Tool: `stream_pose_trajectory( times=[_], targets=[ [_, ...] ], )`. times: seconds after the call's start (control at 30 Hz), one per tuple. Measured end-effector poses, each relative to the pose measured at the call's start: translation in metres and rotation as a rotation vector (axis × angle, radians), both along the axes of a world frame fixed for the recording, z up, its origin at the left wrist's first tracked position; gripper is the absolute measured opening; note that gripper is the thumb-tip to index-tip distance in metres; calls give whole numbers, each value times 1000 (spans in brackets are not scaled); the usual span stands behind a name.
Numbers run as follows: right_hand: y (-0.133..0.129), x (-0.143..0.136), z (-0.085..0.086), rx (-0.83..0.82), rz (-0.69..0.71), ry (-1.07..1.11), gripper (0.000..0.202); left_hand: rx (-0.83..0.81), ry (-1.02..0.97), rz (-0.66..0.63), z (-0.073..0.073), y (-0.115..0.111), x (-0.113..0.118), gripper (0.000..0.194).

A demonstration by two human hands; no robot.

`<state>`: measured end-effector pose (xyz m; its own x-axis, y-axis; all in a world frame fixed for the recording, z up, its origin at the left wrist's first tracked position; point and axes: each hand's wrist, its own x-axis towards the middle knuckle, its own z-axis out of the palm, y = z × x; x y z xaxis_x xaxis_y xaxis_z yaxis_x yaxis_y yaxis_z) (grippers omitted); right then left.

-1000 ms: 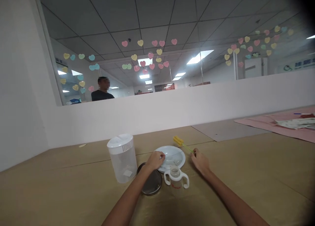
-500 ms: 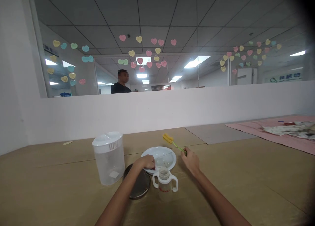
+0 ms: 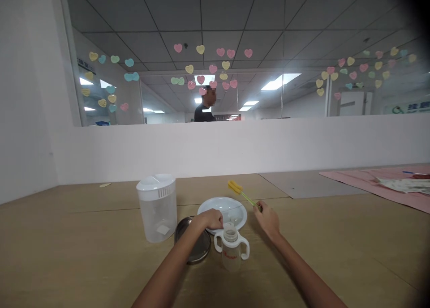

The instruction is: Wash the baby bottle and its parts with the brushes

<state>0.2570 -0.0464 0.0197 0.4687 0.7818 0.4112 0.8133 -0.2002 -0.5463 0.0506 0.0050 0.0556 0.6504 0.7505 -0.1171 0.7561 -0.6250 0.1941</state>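
My right hand (image 3: 268, 219) is closed round the green handle of a bottle brush (image 3: 248, 197). The brush's yellow sponge head points up and to the left, beyond the white plate's far right rim. Over the near left part of the white plate (image 3: 205, 205), my left hand (image 3: 212, 219) is closed; whatever its fingers hold is hidden. Just in front of the plate stands an uncapped baby bottle (image 3: 231, 256) with two white handles and red lettering. A round dark metal tray (image 3: 198, 250) lies partly under my left forearm.
A clear lidded plastic canister (image 3: 157, 218) stands left of the metal tray. At the far right, a pink cloth (image 3: 363, 182) carries a pale cloth and a blue pen. A white wall (image 3: 235, 149) with a window above borders the table, and a person (image 3: 205, 109) shows behind the glass.
The view has swung a little left, so everything sits further right. My left hand has shifted slightly toward the bottle. The brush stays in my right hand. The person behind the glass has moved right.
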Motion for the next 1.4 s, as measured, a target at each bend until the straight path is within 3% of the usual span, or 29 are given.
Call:
stream_pose_trajectory(
  times=[0.2, 0.57, 1.07, 1.4],
  targets=[
    [0, 0, 0, -8, 16, 10, 25, -3, -14, 13, -2, 2, 3, 24],
    [-1, -3, 2, 21, 23, 29, 24, -5, -112, 32, -27, 28, -2, 27],
    [0, -2, 0, 55, 45, 4, 22, 23, -85, 62, -24, 20, 1, 26],
    [5, 3, -6, 41, 87, -25, 27, 178, -137, 138, -6, 11, -2, 29]
  ],
)
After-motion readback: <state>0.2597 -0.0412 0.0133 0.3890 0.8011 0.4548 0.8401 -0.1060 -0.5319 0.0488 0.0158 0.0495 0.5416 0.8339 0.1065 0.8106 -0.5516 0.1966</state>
